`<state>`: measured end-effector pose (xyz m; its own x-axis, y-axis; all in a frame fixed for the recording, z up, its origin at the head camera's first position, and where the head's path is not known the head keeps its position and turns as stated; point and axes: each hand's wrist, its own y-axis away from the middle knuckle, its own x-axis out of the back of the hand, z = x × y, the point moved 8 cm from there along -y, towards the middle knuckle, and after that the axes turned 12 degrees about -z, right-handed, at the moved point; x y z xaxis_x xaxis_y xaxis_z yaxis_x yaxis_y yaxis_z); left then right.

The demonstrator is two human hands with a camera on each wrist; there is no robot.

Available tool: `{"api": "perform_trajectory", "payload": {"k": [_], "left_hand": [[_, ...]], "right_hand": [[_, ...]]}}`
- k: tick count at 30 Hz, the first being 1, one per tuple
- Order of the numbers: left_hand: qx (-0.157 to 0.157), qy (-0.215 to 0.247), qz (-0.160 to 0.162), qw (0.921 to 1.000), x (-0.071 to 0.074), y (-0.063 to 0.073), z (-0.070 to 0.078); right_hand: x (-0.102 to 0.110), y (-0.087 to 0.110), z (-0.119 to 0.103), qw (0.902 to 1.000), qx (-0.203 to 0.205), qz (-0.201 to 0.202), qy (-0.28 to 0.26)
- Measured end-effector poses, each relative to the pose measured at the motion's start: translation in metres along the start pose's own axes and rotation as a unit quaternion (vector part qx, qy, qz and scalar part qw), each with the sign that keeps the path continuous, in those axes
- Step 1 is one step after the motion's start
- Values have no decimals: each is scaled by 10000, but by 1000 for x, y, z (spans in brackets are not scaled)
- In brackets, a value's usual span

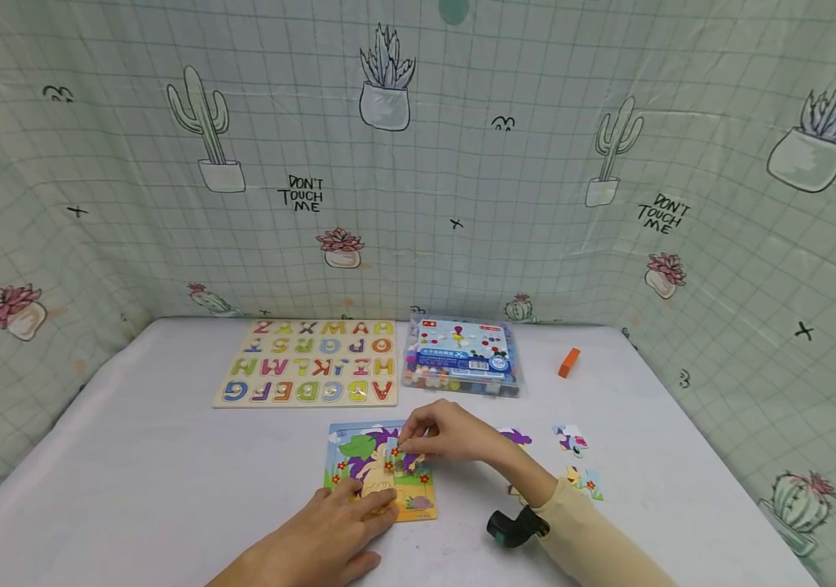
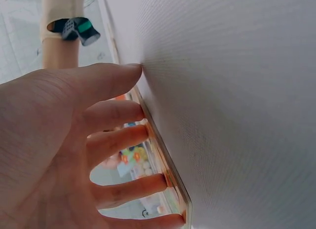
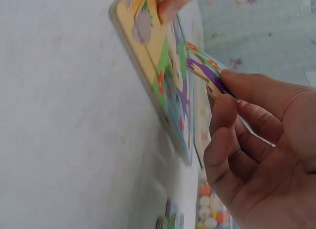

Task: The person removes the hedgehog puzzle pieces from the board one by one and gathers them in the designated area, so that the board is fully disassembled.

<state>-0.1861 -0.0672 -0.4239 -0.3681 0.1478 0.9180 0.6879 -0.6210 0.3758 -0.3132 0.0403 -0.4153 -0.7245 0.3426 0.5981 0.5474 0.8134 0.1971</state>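
A colourful jigsaw puzzle board (image 1: pixel 420 504) lies at the front middle of the table, with a purple and cream figure partly showing in its frame. Spread across its near left side is my left hand (image 1: pixel 329 526); the fingertips rest on the board, and the thumb lies on the tabletop in the left wrist view. Over the board's right part, my right hand (image 1: pixel 450 432) pinches a puzzle piece (image 3: pixel 215 78) between thumb and index finger. That piece carries purple, green and red flower print and is tilted, its lower end close over the board in the right wrist view.
Loose puzzle pieces (image 1: pixel 572 439) lie to the right, some partly hidden behind my right forearm. Farther back are a wooden alphabet board (image 1: pixel 305 364), a clear box of coloured beads (image 1: pixel 462 359) and an orange block (image 1: pixel 568 363). A patterned curtain (image 1: pixel 418 163) surrounds the table.
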Motion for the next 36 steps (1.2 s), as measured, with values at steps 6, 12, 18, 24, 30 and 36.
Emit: {"api": "perform_trajectory", "payload": {"k": [6, 12, 18, 24, 30, 36], "left_hand": [[38, 32, -3, 10000, 1, 1, 0], [117, 120, -40, 9999, 0, 1, 0], [59, 107, 84, 9999, 2, 2, 1], [87, 136, 37, 9999, 1, 2, 1], [128, 118, 34, 9998, 1, 2, 0], [93, 69, 116, 9999, 1, 2, 1]], "right_hand": [[11, 21, 23, 9997, -58, -14, -233], [16, 45, 37, 9994, -102, -173, -295], [16, 62, 47, 9990, -212, -319, -225], [15, 68, 47, 9995, -192, -231, 72], [19, 69, 44, 9995, -155, -16, 271], [19, 68, 48, 9995, -135, -71, 267]]}}
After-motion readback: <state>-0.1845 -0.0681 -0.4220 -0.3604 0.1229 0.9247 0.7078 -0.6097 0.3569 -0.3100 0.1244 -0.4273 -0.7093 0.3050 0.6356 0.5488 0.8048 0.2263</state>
